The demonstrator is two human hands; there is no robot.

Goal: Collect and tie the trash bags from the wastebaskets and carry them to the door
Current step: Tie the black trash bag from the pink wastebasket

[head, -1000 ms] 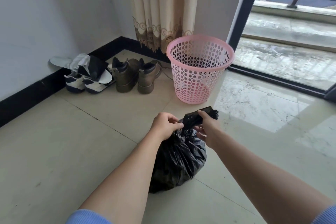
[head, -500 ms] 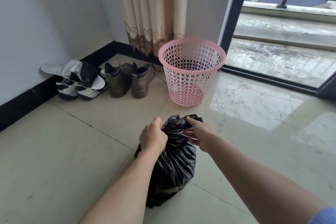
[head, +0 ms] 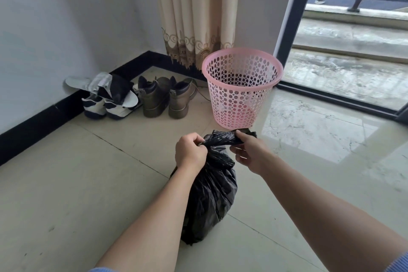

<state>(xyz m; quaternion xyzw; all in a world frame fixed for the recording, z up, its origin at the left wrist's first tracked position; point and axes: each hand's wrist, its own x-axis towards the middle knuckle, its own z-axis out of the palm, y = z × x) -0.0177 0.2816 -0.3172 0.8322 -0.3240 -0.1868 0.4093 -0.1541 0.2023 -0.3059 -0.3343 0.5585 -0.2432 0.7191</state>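
- Black bag (head: 209, 194) stands on the pale tiled floor (head: 66, 194), just before the pink basket (head: 241, 88).
- Left hand (head: 191, 152) and right hand (head: 249, 152) each pinch its twisted top.
- Boots (head: 167, 97), curtain (head: 194, 13) and glass door (head: 353, 28) behind.

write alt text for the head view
A left hand and a right hand each pinch the twisted top of a black bag standing on a tile floor. Behind it stands a pink basket, with shoes beside it along the wall.
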